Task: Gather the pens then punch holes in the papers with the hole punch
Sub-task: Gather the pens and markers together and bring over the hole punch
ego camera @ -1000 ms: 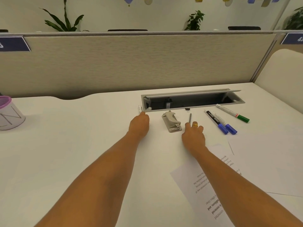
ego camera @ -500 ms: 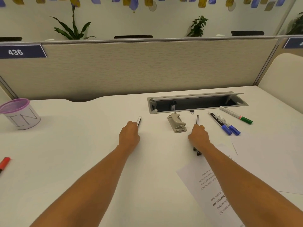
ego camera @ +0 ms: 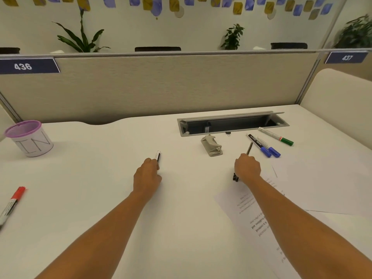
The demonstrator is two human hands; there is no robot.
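Observation:
My left hand (ego camera: 148,176) is closed around a white marker (ego camera: 157,156) whose tip sticks out past the fingers. My right hand (ego camera: 247,168) grips a thin dark pen (ego camera: 249,148) that points toward the back of the desk. The grey hole punch (ego camera: 211,145) stands between the two hands, a little farther back. Two blue-capped markers (ego camera: 265,148) and a green-capped marker (ego camera: 276,136) lie right of the punch. A red-capped marker (ego camera: 12,203) lies at the left edge. Printed papers (ego camera: 259,216) lie under my right forearm.
A purple-rimmed mesh cup (ego camera: 30,138) labelled IN stands at the far left. An open grey cable tray (ego camera: 231,123) is set into the desk behind the punch, with a small binder clip (ego camera: 227,133) at its edge. A beige partition (ego camera: 161,85) closes the back.
Both hands have drawn back from the cable tray toward me, each now carrying a pen. The view has tilted and shifted left, bringing the cup and red marker into sight.

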